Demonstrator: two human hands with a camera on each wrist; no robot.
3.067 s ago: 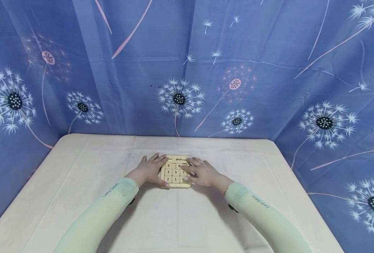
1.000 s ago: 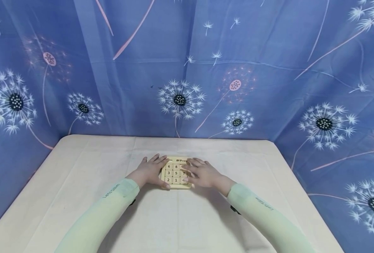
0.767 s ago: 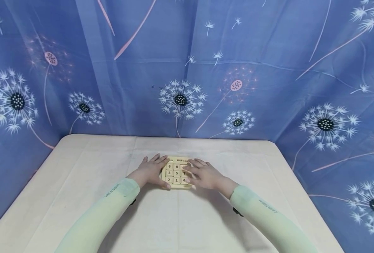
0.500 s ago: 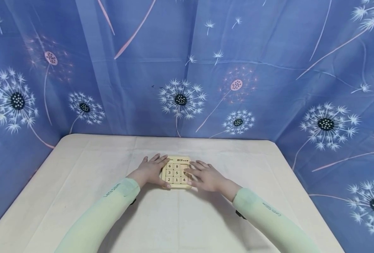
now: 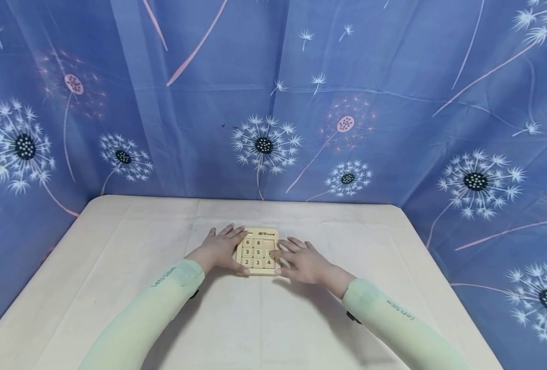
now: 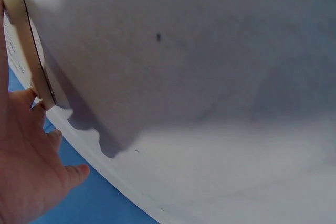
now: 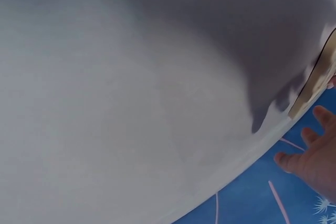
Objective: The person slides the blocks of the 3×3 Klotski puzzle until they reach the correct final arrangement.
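Note:
A pale yellow number slide puzzle point(image 5: 259, 271) lies on the table. Its top row reads 6, 8 and a bare gap at the right; below come 3, 5 and a tile mostly covered by a finger, then 2, 1, 4. My left hand point(image 5: 217, 251) holds the puzzle's left side, thumb at the lower corner and fingers by the upper one. With its index finger extended, my right hand point(image 5: 304, 262) touches the middle-row right tile, thumb at the lower right corner. In the wrist views, the puzzle's edge shows beside my left hand point(image 6: 31, 166) and right hand point(image 7: 315, 156).
A cream cloth covers the table point(image 5: 264, 329), whose far edge meets a blue curtain point(image 5: 199, 128) printed with dandelions. Curtain also rises along both sides. Pale green sleeves point(image 5: 139, 313) cover both forearms.
Tile 8 has slid left beside 6, leaving the gap at the top right. My right hand has drawn back down and right, uncovering tile 4. My left hand stays in place.

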